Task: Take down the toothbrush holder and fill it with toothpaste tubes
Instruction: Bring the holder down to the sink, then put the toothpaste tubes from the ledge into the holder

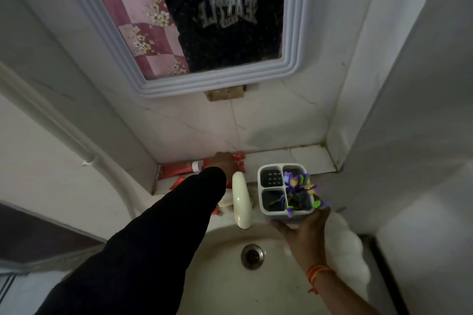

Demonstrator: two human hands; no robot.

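Note:
A white toothbrush holder (284,190) with several compartments is held from below in my right hand (304,227), above the sink's back rim. Purple artificial flowers (299,184) stick out of its right compartments. Several red toothpaste tubes (179,169) with red caps (239,161) lie on the tiled ledge behind the sink. My left hand (222,163), in a black sleeve, rests down on the tubes near their caps; whether its fingers have closed around one is hidden.
A cream tap (242,199) stands between my two arms. The white sink (230,276) with a metal drain (253,255) lies below. A blue-framed mirror (163,84) hangs above the ledge. Something white and fluffy (345,245) sits at the sink's right.

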